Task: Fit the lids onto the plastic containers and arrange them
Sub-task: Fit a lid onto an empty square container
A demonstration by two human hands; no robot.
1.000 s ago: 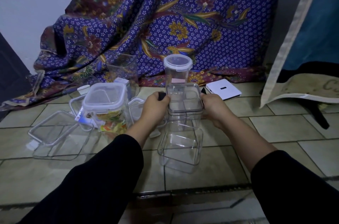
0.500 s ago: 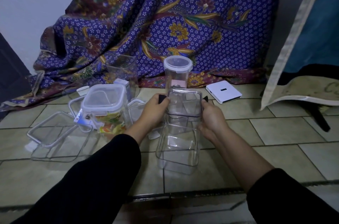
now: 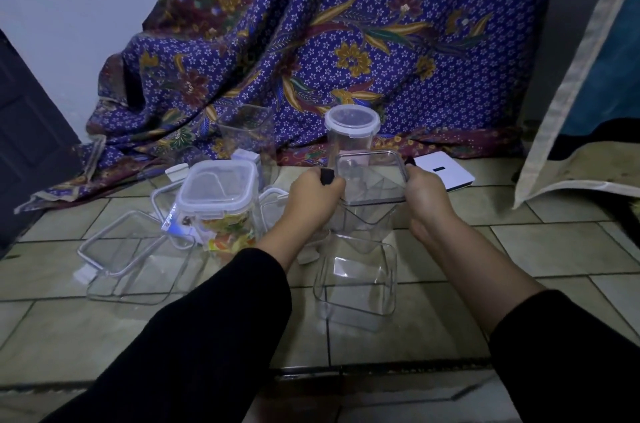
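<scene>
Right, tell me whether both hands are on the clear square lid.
Yes, the left hand and the right hand each grip an opposite edge of the square lid, at its black clasps.

Lidded square container (image 3: 218,194) left of open container (image 3: 356,280); round jar (image 3: 351,131) behind.

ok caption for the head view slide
Left hand and right hand hold a clear lid over a square container on a tiled floor

Both arms extended forward; left grip (image 3: 313,195), right grip (image 3: 424,194) curled, pinching lid (image 3: 370,176) sides.
</scene>
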